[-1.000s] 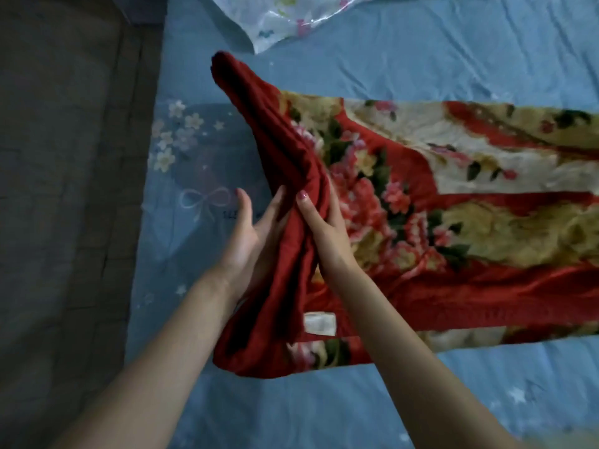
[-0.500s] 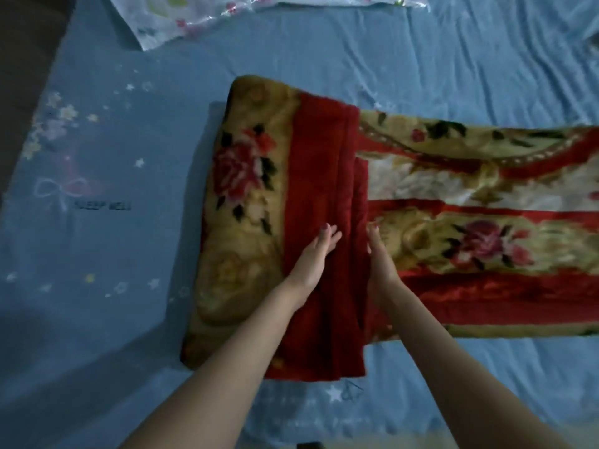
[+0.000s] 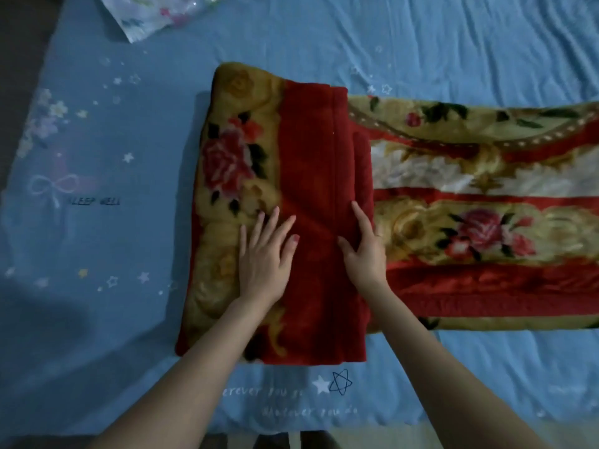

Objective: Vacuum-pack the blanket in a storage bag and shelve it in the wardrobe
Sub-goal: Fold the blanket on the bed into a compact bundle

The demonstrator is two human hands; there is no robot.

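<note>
Comparing this moment with the views of a second earlier, a clear change is noted: the left end of the blanket (image 3: 324,205), then held raised between both hands, is now laid over onto the rest, so that a folded red and gold panel is formed at the left. The left hand (image 3: 264,254), lifted off the cloth half a second ago, is now pressed flat on the folded panel, fingers straight and spread. The right hand (image 3: 364,247) is set along the fold's right edge, thumb apart and fingertips tucked over the red hem; whether the hem is actually pinched cannot be told.

The blanket is found lying on the blue bedsheet (image 3: 113,286), its unfolded length running off the right side of the view. A patterned plastic item, taken to be the storage bag (image 3: 142,17), is seen near the top left corner, well apart from the blanket and with nothing in it so far as can be seen.

It is judged that one fold is completed and is being smoothed down. Further folds toward the right are judged necessary before bagging; sealing, air removal and shelving are not yet begun. No wardrobe is in view.
</note>
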